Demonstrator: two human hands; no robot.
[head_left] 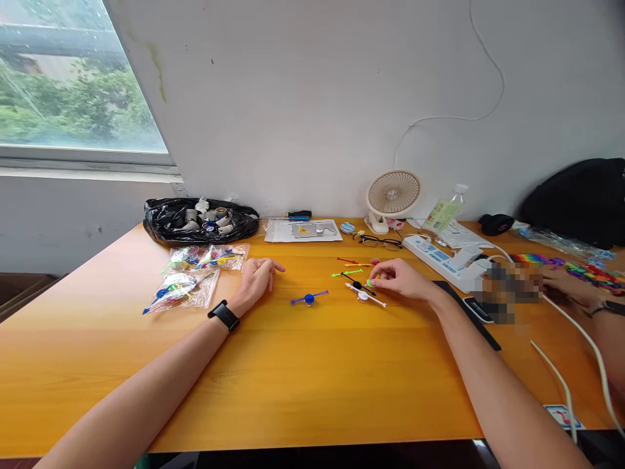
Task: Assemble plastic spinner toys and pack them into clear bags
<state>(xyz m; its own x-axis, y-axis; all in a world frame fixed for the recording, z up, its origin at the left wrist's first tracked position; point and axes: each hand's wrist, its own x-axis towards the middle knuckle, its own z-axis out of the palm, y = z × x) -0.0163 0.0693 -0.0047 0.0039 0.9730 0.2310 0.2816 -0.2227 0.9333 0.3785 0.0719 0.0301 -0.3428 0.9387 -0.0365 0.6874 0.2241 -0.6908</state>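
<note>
My left hand (258,276) rests on the table beside the clear bags, holding nothing, its fingers loosely apart. Between thumb and fingertips, my right hand (398,279) pinches a small light green round piece (369,283), mostly covered by the fingers. Close to that hand lie a white arrow spinner (362,295) and a black arrow spinner (358,285). A green arrow (346,273), a red arrow (346,260) and a yellow arrow (355,265) are just behind them. Between both hands sits a blue arrow spinner (309,299).
Clear bags of coloured spinner parts (183,291) lie at left, before a black plastic bag (156,218). A fan (393,193), glasses (375,241), bottle (445,212) and power strip (439,262) stand at back right. Another person's hand (571,286) is at far right.
</note>
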